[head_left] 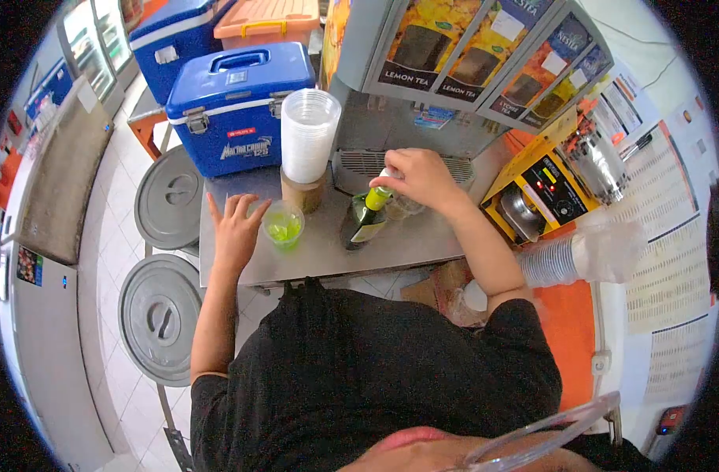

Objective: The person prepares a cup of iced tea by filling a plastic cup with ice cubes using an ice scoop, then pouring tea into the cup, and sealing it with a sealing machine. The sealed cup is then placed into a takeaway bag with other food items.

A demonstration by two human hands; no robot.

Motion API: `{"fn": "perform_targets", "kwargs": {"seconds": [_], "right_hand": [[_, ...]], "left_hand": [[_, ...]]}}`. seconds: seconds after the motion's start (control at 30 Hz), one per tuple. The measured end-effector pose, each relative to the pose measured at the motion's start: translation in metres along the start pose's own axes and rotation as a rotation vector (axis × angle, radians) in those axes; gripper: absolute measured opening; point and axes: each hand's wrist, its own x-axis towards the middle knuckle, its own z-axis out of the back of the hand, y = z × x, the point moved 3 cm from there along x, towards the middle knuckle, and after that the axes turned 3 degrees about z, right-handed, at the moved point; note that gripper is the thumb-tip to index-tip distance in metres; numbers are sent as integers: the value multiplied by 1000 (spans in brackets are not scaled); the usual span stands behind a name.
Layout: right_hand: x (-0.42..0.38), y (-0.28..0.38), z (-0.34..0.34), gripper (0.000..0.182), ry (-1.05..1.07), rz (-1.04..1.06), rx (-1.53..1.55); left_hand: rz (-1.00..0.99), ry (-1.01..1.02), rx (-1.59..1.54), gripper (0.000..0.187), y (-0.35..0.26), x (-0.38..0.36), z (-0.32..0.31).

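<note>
At the top of a dark bottle (365, 222), the right hand (414, 178) has its fingers closed around the cap end; the bottle leans on the metal counter (320, 256). The left hand (235, 223) is spread wide and empty beside a clear cup (283, 226) with green contents, its thumb at or very near the rim; I cannot tell if they touch. The cup stands on the counter between the left hand and the bottle.

Behind the cup, 1 tall stack of clear cups (308, 138) rises from a brown container (302, 193), with a blue cooler (237, 110) to its left. The drink dispenser (422, 126), showing 4 panels, stands behind the bottle. Farther right are a yellow machine (544, 189) and 1 wrapped stack of cups (549, 261). Left of the counter, 2 round gray lids (161, 315) sit low, above the tiled floor (108, 259).
</note>
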Motion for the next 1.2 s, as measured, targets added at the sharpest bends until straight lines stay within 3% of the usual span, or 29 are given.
{"fn": "perform_targets", "kwargs": {"seconds": [0.13, 0.23, 0.3, 0.43, 0.5, 0.63, 0.73, 0.8, 0.83, 0.9, 0.93, 1.0, 1.13, 1.2], "right_hand": [[-6, -5, 5, 29, -32, -32, 172], [-8, -5, 7, 24, -128, 143, 251], [-7, -2, 9, 22, 36, 9, 428], [-6, -10, 7, 26, 25, 113, 533], [-5, -9, 7, 25, 61, 273, 489], [-3, -5, 8, 22, 77, 220, 364], [4, 5, 6, 30, 144, 55, 171], [9, 7, -1, 53, 335, -242, -246], [6, 4, -6, 53, 334, -241, -247], [-2, 1, -10, 72, -155, -22, -278], [-3, -1, -12, 72, -155, -22, -278], [-7, -2, -12, 77, -270, 126, 428], [-37, -14, -3, 78, -77, 23, 661], [-48, -25, -1, 62, -23, -162, 758]], "left_hand": [[-6, 15, 0, 37, 0, 1, 3], [3, 30, -25, 36, 0, 1, 1], [13, 23, -2, 35, 2, 1, -2], [14, 29, -6, 36, 1, 0, -1], [18, 28, -28, 36, 4, -1, -6], [15, 32, -18, 36, 2, 0, -3], [14, 27, -28, 36, 1, 1, -4], [17, 9, -25, 36, 1, 0, -5], [17, 6, -25, 36, 1, 0, -5], [19, 24, -31, 36, 1, 0, -5], [19, 24, -31, 36, 2, 0, -6], [14, 14, -21, 38, 3, -1, -6], [20, 2, -35, 39, 4, 0, -4], [22, 3, -34, 39, 4, -1, -3]]}}
